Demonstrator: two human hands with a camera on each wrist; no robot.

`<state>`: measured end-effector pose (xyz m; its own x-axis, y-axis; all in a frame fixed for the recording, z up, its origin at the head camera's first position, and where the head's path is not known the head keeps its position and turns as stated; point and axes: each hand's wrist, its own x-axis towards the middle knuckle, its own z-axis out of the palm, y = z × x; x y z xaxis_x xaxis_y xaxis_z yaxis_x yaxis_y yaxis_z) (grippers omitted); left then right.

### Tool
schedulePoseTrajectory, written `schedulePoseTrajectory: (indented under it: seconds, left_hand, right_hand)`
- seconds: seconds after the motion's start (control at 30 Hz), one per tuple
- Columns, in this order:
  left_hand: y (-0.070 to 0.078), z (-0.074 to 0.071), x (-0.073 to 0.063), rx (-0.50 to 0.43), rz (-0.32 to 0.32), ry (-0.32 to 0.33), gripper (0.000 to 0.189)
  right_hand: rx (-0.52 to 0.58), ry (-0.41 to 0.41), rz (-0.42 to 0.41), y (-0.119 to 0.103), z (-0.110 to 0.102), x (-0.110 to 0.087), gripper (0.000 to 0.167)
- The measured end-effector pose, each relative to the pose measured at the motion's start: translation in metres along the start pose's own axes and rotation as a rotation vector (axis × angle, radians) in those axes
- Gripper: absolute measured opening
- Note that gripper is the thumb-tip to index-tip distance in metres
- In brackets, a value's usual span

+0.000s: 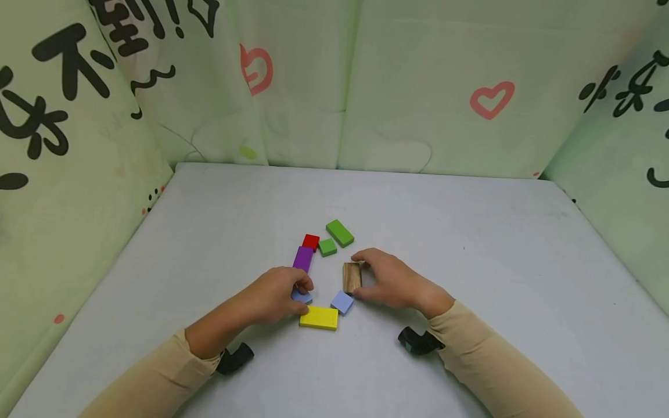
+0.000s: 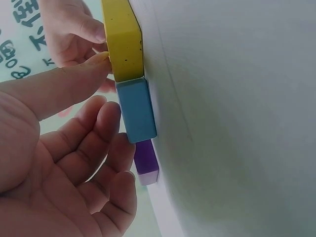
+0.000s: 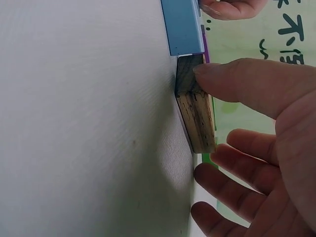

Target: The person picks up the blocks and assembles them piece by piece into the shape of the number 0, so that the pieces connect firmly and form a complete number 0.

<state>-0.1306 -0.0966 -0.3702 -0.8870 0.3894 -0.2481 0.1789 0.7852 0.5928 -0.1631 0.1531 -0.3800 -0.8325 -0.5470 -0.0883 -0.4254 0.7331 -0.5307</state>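
Several coloured blocks form a rough open ring on the white table. My left hand (image 1: 274, 293) curls over a light blue block (image 2: 136, 109) at the ring's left side. Its thumb lies by the corner of a yellow block (image 1: 319, 318), its fingertips near a purple block (image 1: 303, 258). On the right side, my right hand (image 1: 392, 280) pinches a wood-grain block (image 1: 352, 277) end to end between thumb and forefinger. A second light blue block (image 1: 342, 302) touches this block's near end and sits close to the yellow one. The left forefinger's contact is partly hidden.
Beyond the purple block lie a red block (image 1: 310, 242), a small green block (image 1: 327, 247) and a longer green block (image 1: 340, 233). Printed pale green cloth (image 1: 418, 87) hangs behind the white table (image 1: 470, 220) and along both its sides.
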Motion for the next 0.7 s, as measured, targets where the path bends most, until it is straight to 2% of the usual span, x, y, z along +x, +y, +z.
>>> schedulePoseTrajectory:
  seconds: [0.53,0.7]
  left_hand:
    - [0.0000,0.0000,0.0007,0.000,-0.003,-0.003,0.032]
    - [0.0002,0.0000,0.0005,0.003,-0.006,-0.004,0.032]
  right_hand:
    - [0.008,-0.007,-0.013,0.0014,-0.0016,0.0021,0.061]
    - [0.014,-0.008,0.013,0.0000,-0.0044,0.0049,0.064]
